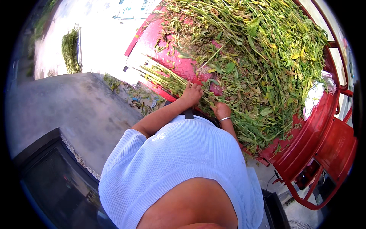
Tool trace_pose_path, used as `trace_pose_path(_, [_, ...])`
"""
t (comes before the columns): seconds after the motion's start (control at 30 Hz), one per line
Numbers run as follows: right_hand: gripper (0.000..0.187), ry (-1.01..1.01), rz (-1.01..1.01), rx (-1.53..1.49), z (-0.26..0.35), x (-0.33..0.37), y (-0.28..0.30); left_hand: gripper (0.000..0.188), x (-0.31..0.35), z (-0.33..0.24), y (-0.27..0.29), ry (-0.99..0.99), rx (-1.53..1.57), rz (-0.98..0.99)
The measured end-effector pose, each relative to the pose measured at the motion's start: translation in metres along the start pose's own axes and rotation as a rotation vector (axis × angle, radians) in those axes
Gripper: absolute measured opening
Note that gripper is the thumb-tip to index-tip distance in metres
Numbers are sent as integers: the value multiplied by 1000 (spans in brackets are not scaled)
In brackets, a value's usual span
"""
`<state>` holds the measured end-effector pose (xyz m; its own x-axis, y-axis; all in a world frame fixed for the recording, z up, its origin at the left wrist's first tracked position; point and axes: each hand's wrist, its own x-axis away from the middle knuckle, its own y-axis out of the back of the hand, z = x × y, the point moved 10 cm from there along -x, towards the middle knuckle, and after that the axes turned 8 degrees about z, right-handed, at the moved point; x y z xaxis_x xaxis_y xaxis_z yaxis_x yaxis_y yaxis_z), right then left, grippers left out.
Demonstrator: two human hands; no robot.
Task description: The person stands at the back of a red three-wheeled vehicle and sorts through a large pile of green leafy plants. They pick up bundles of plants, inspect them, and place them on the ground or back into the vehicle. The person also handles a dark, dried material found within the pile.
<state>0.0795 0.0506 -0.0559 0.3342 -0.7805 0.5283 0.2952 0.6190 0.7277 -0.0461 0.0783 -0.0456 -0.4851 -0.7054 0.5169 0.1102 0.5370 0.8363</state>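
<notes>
A person in a ribbed pale-blue top leans over the red metal bed [154, 40] of a small cart, both hands sunk into a deep heap of cut green plants [259, 57]. Far left of the hands, a second green bundle [70, 49] lies on sunlit pavement, and a dark box [57, 179] sits on the grey concrete floor [76, 107]. The left hand [191, 94] has its grip clenched around a sheaf of long stalks [162, 76] that juts out over the bed's edge, just left of the knuckles. The right hand [221, 110], a thin bangle [224, 119] at the wrist, presses into the pile close beside the left; whether its grip is clenched or released cannot be told, as leaves cover the fingers. The stems look stiff and fibrous, the leaves limp, some yellowed, tangled over glossy painted steel. The overhanging sheaf could likely slide to the floor if the clasp loosens, and a hard pull may drag matted stalks off with it
</notes>
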Motion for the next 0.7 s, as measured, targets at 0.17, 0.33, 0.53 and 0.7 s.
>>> trace_pose_path(0.17, [37,1,-47,-27,-6,7,3,41,-4,7,1,-42,29,-130])
trace_pose_path(0.33, [52,-11,-92,32,-13,16,28,35,-29,18,-3,-83,205,-53])
trace_pose_path(0.53, [46,-105,118,89,-29,10,9,35,-59,51,69,-115,1099,-143])
trace_pose_path(0.7, [47,-144,156,68,-33,2,9,47,-97,89,115,128,690,-296])
